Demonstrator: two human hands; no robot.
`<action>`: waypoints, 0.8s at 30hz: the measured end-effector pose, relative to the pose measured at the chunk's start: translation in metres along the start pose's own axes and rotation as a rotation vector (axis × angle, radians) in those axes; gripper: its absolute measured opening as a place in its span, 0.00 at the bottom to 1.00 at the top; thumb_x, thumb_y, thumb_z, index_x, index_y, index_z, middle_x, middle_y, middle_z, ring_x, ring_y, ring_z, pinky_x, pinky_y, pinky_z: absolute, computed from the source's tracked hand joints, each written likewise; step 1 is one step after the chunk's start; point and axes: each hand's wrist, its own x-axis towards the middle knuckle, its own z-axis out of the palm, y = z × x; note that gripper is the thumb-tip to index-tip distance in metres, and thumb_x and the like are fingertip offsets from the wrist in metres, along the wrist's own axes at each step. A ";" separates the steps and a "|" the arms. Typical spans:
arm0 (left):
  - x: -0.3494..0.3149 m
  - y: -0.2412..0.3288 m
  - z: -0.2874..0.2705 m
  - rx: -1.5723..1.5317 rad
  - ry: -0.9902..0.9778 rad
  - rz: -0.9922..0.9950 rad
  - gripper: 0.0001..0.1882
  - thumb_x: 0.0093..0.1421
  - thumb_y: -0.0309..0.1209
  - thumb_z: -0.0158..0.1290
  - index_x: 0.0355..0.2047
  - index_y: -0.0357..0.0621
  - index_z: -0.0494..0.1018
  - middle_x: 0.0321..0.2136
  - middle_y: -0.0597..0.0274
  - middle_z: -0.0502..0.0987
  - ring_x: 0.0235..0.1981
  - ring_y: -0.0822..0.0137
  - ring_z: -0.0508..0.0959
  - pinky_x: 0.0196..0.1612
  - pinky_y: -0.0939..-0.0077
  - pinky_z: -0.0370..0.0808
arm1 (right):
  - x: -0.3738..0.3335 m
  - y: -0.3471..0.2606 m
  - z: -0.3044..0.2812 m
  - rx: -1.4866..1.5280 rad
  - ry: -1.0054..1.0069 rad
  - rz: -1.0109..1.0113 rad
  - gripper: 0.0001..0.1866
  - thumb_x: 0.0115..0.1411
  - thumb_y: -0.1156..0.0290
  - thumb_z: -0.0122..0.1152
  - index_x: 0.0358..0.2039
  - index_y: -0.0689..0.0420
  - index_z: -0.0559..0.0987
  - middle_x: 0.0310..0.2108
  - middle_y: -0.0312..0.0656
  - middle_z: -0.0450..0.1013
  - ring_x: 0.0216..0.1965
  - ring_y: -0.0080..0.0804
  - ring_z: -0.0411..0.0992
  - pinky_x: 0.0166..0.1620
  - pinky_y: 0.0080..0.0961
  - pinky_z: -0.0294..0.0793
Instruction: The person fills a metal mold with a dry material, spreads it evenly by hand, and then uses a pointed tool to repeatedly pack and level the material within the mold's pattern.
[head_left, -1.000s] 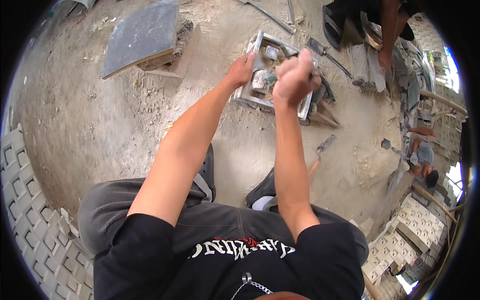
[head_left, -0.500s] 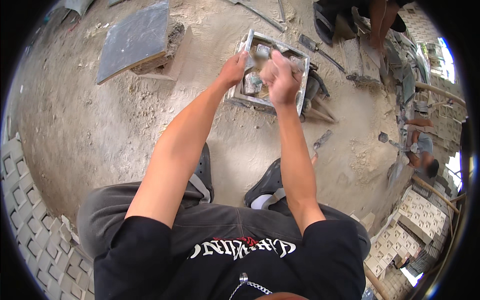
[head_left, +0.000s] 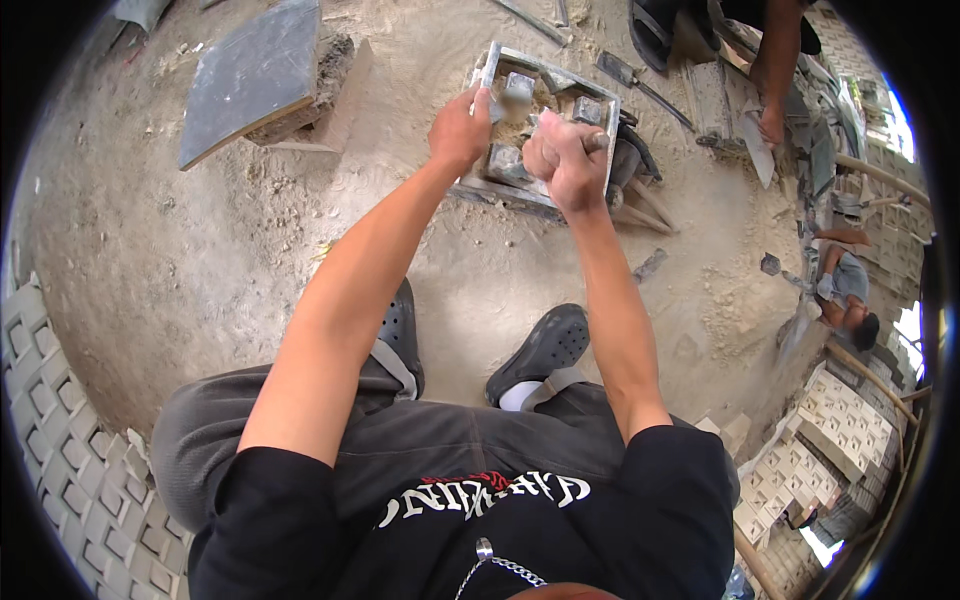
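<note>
On the ground ahead of me lies a square metal-edged mould frame (head_left: 538,200), with several grey blocks (head_left: 508,160) and pale crumbly material inside. My left hand (head_left: 462,130) is closed round the frame's left side. Over the right half of the frame, my right hand (head_left: 572,165) is clenched on a small hand tool, whose rounded handle end (head_left: 597,142) sticks out at the right of the fist. The tool's working end is blurred and partly hidden, so its kind is unclear.
A grey slab (head_left: 255,80) rests on a dirt-caked block at upper left. Right of the frame lie a long-handled flat tool (head_left: 645,90) and wooden handles (head_left: 640,210). At upper right a co-worker's hand (head_left: 770,125) holds a flat blade. Patterned blocks (head_left: 845,425) are stacked right.
My right fist has turned and shifted slightly right, showing the handle end. My left hand stays on the frame's left side. The co-worker's hand has come lower with the blade.
</note>
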 end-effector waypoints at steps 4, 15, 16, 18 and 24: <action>0.002 -0.003 -0.004 0.020 0.071 0.012 0.26 0.66 0.52 0.41 0.54 0.52 0.75 0.44 0.48 0.79 0.47 0.47 0.78 0.50 0.57 0.73 | -0.005 -0.013 0.010 -0.062 -0.151 -0.139 0.26 0.66 0.75 0.49 0.09 0.56 0.57 0.09 0.29 0.53 0.11 0.18 0.46 0.17 0.24 0.45; 0.002 -0.003 0.001 -0.030 0.163 0.035 0.24 0.64 0.51 0.46 0.49 0.49 0.78 0.39 0.46 0.81 0.43 0.48 0.80 0.46 0.61 0.74 | 0.000 -0.003 -0.011 -0.206 -0.280 0.002 0.25 0.63 0.70 0.54 0.09 0.60 0.61 0.08 0.32 0.54 0.11 0.21 0.49 0.16 0.27 0.48; 0.000 -0.004 0.000 -0.013 0.138 0.012 0.24 0.64 0.52 0.45 0.50 0.52 0.78 0.40 0.48 0.81 0.44 0.48 0.80 0.47 0.60 0.74 | -0.001 -0.010 -0.011 -0.215 -0.295 -0.042 0.25 0.63 0.69 0.54 0.10 0.60 0.61 0.08 0.32 0.54 0.11 0.21 0.49 0.16 0.27 0.48; 0.005 -0.002 -0.005 0.008 0.128 -0.002 0.25 0.65 0.53 0.44 0.51 0.54 0.78 0.41 0.49 0.81 0.44 0.48 0.79 0.48 0.60 0.74 | -0.002 -0.019 -0.014 -0.231 -0.326 -0.131 0.25 0.63 0.69 0.54 0.10 0.60 0.61 0.08 0.32 0.53 0.11 0.21 0.49 0.16 0.28 0.48; 0.002 -0.003 -0.005 0.046 0.140 0.003 0.24 0.64 0.53 0.45 0.51 0.56 0.78 0.38 0.50 0.82 0.42 0.49 0.80 0.46 0.60 0.75 | 0.005 -0.015 -0.008 -0.226 -0.369 -0.101 0.27 0.64 0.66 0.55 0.10 0.58 0.59 0.09 0.29 0.51 0.13 0.20 0.47 0.18 0.27 0.46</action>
